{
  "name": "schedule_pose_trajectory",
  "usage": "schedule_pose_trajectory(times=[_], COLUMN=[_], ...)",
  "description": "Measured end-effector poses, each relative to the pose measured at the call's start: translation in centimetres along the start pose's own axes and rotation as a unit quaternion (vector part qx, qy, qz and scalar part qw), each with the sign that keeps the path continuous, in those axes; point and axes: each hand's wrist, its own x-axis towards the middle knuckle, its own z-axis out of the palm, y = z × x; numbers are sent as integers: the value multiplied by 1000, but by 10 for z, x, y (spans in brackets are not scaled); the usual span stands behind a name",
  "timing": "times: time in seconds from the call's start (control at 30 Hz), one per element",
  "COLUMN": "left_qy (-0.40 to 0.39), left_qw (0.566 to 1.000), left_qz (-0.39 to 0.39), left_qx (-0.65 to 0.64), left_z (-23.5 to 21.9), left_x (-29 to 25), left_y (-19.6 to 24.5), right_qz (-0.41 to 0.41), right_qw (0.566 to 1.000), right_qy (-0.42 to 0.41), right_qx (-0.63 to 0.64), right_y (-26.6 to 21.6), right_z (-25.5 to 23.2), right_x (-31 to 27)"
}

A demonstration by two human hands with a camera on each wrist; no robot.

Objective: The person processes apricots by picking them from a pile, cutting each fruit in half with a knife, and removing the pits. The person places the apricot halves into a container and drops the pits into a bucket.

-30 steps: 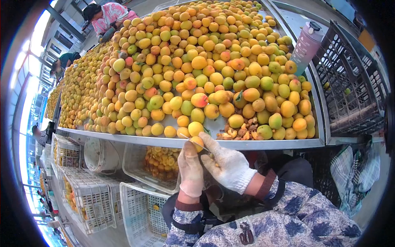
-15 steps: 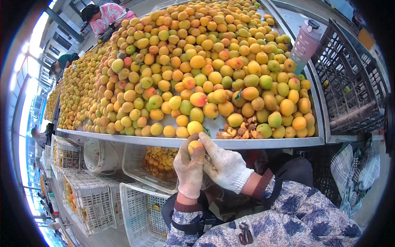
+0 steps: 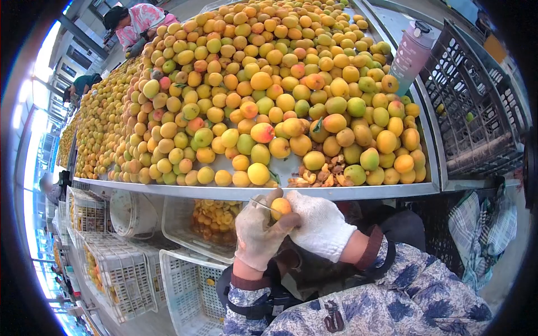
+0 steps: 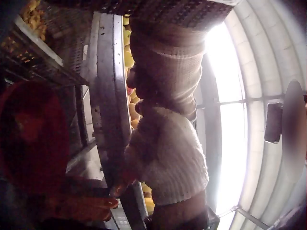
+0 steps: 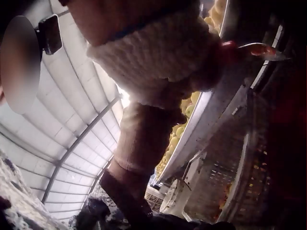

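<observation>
Both hands wear pale, stained work gloves and meet just in front of the table's near edge. The left hand (image 3: 256, 232) holds an apricot (image 3: 281, 208), its thumb stretched across below the fruit. Close against the fruit's right side, the right hand (image 3: 320, 225) grips a small knife, its fingers mostly hidden in the head view. A thin strip of its blade (image 3: 261, 204) shows left of the apricot. In the right wrist view the curved blade (image 5: 263, 51) sticks out past the right hand (image 5: 158, 57). Shadow darkens both hands' fingers in the wrist views.
A metal-edged table (image 3: 235, 193) carries a large heap of apricots (image 3: 241, 89). Fruit scraps (image 3: 322, 172) lie near its front edge. Below stand a crate of cut fruit (image 3: 216, 219), a white crate (image 3: 190, 291) and a bucket (image 3: 132, 213). A bottle (image 3: 413, 53) and black crate (image 3: 473, 106) are at right.
The apricot now shows further right between the hands. The left hand has turned, bringing its thumb across below the fruit. The blade strip, hidden half a second ago, shows again.
</observation>
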Motion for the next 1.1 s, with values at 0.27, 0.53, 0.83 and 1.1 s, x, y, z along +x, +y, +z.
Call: schedule_pose_trajectory(times=[0.27,0.53,0.83,1.1], left_qy=[13,23,31,126], left_qw=[996,993,996,937], left_qz=[86,114,81,-96], left_qx=[30,27,1,-312], left_z=[4,11,15,22], left_x=[1,-4,-8,-10], left_y=[-5,-7,-3,13], right_qz=[-18,-43,-45,-10], right_qw=[997,989,984,999], right_qy=[-69,-122,-155,-8], right_qx=[37,75,70,48], right_y=[13,17,20,-3], right_z=[-9,-19,-19,-6], right_x=[8,14,17,7])
